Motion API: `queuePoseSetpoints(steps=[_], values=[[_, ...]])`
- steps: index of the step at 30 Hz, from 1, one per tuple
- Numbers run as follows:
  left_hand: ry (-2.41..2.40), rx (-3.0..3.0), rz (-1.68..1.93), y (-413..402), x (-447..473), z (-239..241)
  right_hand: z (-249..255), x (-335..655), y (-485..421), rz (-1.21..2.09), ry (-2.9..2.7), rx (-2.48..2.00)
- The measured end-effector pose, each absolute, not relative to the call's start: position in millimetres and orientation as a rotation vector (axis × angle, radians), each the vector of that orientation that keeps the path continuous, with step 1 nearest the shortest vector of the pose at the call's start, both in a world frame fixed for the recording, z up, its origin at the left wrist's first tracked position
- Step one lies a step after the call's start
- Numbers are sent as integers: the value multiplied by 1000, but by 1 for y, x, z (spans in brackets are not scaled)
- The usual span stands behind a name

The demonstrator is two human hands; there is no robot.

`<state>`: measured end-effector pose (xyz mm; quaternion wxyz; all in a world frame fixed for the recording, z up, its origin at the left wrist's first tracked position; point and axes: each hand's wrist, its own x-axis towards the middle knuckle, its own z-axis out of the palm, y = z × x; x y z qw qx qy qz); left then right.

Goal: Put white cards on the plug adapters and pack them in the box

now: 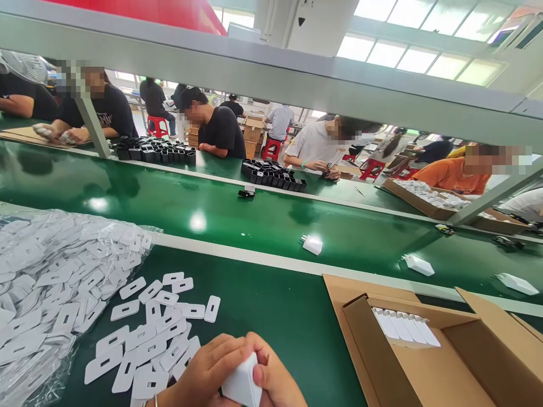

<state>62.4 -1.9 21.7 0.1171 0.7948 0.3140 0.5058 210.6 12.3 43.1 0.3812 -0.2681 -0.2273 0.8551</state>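
Note:
At the bottom middle, both my hands hold one small white charger block (pixel 242 384). My left hand (pixel 203 373) wraps its fingers round the block's left side. My right hand (pixel 278 381) pinches it from the right with the thumb on its face. Just left of my hands lie several loose flat white plastic plates (pixel 156 322) on the green mat. An open cardboard box (pixel 466 362) stands to the right, with a short row of white blocks (pixel 405 328) standing along its back wall.
A clear bag of white plates (pixel 46 282) lies at the left. Beyond the mat, a green conveyor belt (pixel 212 203) carries separate white chargers (pixel 313 245) (pixel 419 265) (pixel 516 284). Across it, several people sit working beside trays of black parts (pixel 274 174). A metal rail (pixel 271 73) runs overhead.

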Motion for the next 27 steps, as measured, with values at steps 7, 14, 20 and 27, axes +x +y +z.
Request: queuePoseSetpoints(steps=[7,14,20,27], values=[[955,2327,1420,0,59,31,40,202,7,2059,-860,-772],[969,2009,1180,-2,56,30,37,217,9,1763,-1037,-931],[839,1525,1147,6,54,29,63,218,10,1786,-1196,-895],[868,1303,1143,4,56,27,48,216,11,1648,-1211,-979]])
